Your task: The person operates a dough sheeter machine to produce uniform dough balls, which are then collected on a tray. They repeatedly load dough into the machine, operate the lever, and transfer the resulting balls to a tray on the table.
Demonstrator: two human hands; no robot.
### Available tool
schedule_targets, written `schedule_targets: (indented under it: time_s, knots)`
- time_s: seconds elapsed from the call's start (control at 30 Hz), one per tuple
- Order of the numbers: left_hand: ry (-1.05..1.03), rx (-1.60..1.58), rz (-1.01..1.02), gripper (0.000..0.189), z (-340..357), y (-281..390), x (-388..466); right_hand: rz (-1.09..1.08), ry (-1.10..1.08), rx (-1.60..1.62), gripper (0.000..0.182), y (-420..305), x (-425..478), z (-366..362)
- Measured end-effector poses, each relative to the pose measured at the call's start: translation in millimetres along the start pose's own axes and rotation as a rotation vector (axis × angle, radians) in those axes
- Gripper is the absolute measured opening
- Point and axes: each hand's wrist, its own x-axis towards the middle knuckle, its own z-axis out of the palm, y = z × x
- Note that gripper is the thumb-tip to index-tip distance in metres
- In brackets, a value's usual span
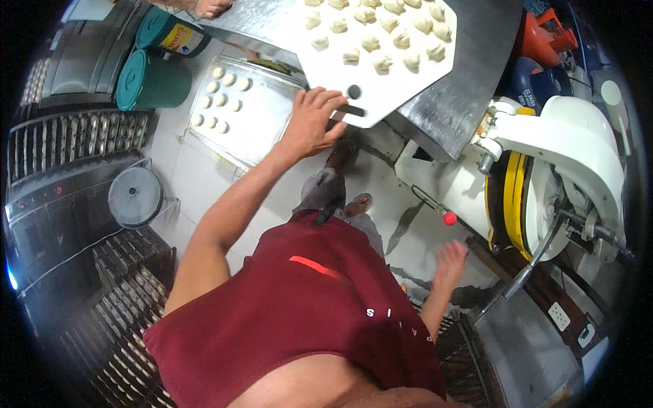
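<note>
A white octagonal board (334,66) rests on a stainless-steel table (428,120), its near corner overhanging the table's edge. Several rough dough pieces (370,43) are spread over its far part. A round dark hole and a slot pierce the near corner. My left hand (312,122) is at that corner beside the slot, fingers over the rim and thumb apart; whether it grips the board is unclear. My right hand (450,262) hangs at my right side, slightly blurred, fingers apart and holding nothing. The nearest thing to it is a red ball knob (449,219) on a machine lever.
Left of the table is a metal tray (260,127) with several smooth dough balls (220,99). Green bins (153,81) and tray racks (76,135) stand farther left. At right are a white dough machine (551,120) with a long lever and gas cylinders (548,41). Another person's hand (211,7) shows at the top.
</note>
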Motion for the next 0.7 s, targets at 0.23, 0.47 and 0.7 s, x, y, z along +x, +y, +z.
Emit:
schedule_targets:
  time_s: [0.23, 0.47, 0.7]
  knots:
    - [-0.234, 0.044, 0.052, 0.066, 8.3, 39.9, 9.5, 0.159, -0.501, 0.158, 0.071, -5.8, 26.6, 296.6]
    - [-0.249, 0.008, 0.126, 0.069, 15.3, 37.5, 16.9, 0.213, -0.321, 0.416, 0.057, -36.2, 18.1, 368.8]
    - [-0.022, -0.543, -0.020, 0.055, 19.5, -9.0, 1.3, -0.030, -0.065, 0.161, 0.034, -40.4, 5.4, 385.1]
